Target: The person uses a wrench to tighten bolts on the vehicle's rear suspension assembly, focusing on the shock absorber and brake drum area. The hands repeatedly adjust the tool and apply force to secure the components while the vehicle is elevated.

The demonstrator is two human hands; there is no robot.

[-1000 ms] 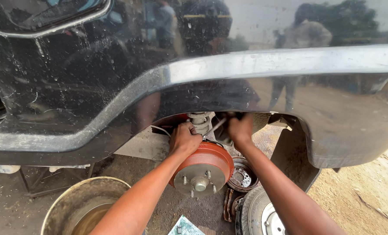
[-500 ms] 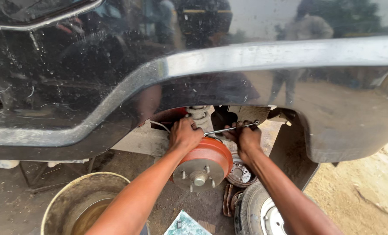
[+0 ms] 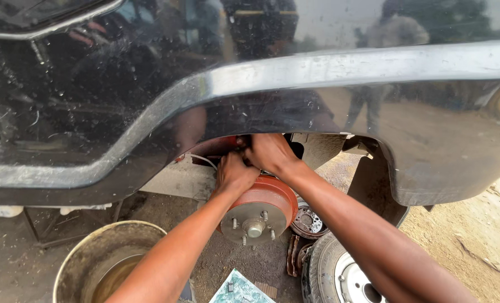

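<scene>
A rust-red brake drum (image 3: 261, 207) with several studs sits in the wheel arch of a black vehicle (image 3: 328, 73). My left hand (image 3: 235, 174) is curled over the top rear edge of the drum, gripping a part behind it. Touching it just above and to the right, my right hand (image 3: 269, 152) is closed in a fist, knuckles toward me. What its fingers hold is hidden under the fender. Both forearms reach up from the bottom of the view.
A dirty round metal bucket (image 3: 107, 264) stands at lower left. A removed wheel with tyre (image 3: 340, 278) lies at lower right, a metal disc (image 3: 309, 221) beside the drum. A greenish printed sheet (image 3: 239, 290) lies on the dirt. Sandy ground (image 3: 474, 247) spreads to the right.
My right hand has moved left and up to meet the left hand above the drum. The thin metal tool seen in it half a second ago no longer shows.
</scene>
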